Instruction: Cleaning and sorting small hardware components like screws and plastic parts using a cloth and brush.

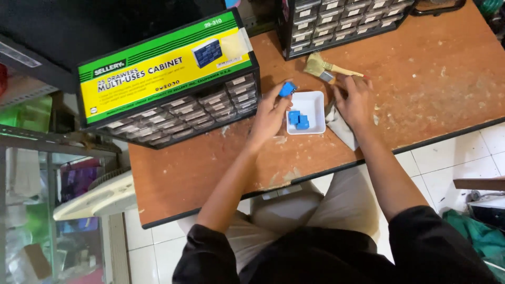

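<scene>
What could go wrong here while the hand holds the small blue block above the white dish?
The left hand pinches a small blue plastic block just beyond the rim of the white square dish, so if released it may miss. The right hand rests on a grey cloth beside the dish; pulling the cloth might nudge it. The dish sits fairly near the brown wooden table's edge.

Tray (315,102) between cabinet (168,79) and brush (329,67)

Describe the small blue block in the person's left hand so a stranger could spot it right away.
On the worn brown table, find the white square tray in front of the drawer cabinet. The blue block is just above the tray's left corner, pinched by the left hand. The other blue blocks lie inside the tray.
</scene>
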